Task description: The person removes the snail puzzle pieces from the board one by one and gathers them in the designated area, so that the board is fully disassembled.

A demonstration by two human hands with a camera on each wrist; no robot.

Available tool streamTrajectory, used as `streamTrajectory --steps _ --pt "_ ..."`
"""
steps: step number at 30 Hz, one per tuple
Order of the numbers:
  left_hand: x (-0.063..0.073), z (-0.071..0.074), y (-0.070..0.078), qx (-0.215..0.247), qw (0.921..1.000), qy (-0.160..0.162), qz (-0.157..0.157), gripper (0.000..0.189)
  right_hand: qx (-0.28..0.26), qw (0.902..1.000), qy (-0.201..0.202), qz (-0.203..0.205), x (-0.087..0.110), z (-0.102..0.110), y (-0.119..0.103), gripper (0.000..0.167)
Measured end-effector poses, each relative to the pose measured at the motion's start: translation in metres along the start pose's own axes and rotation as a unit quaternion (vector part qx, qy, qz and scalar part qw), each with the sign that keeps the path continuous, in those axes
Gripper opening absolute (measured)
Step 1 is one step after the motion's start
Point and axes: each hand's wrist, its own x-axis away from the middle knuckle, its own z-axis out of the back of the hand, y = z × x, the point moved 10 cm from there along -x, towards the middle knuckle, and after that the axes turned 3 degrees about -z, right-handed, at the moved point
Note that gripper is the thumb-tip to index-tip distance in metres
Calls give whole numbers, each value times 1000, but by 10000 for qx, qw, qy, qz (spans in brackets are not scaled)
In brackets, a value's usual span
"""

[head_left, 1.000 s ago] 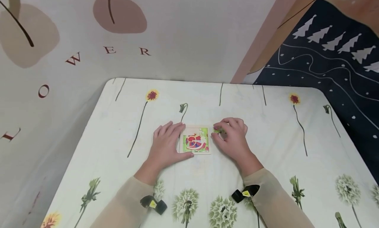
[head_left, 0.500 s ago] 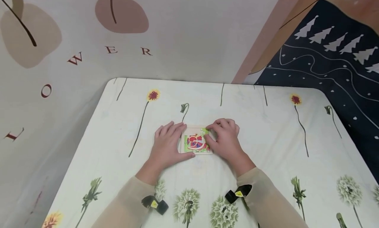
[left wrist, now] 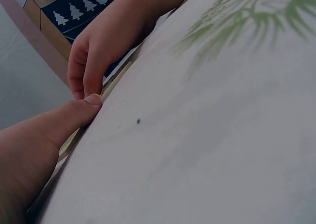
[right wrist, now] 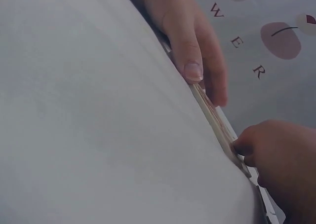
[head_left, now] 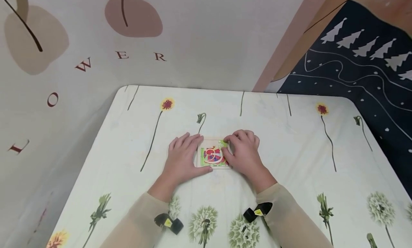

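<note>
A small square jigsaw puzzle board (head_left: 214, 155) with a bright red, blue and green picture lies on the tablecloth in the head view. Bare pale wood shows along its upper left part. My left hand (head_left: 181, 156) steadies it from the left, fingers extended, thumb along the near edge and forefinger at the far corner. My right hand (head_left: 243, 147) is at the board's right side, thumb and forefinger together over the upper right part. A green puzzle piece is mostly hidden by those fingers. Seen from the right wrist, the board edge (right wrist: 213, 119) runs between both hands.
The table is covered by a white cloth (head_left: 289, 144) printed with flowers and dandelions. Behind it hangs a pale printed fabric (head_left: 206, 40), with a dark blue tree-patterned part (head_left: 344, 69) to the right. Black camera straps circle both wrists.
My right hand has moved left from beside the board onto its right side, bringing the green puzzle piece it pinched. The left hand keeps its place on the board.
</note>
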Motion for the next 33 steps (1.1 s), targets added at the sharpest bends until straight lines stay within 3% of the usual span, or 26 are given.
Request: streamTrajectory --steps 7,15,33 --pt "1 1 0 -31 10000 60 -37 110 -20 9999 -18 154 1 -1 -4 15" --pt "1 0 1 -28 10000 41 -42 111 37 9999 -100 -88 3 -5 0 24" --pt "1 -1 1 -68 10000 28 -59 109 174 9995 -264 49 3 -3 -7 28"
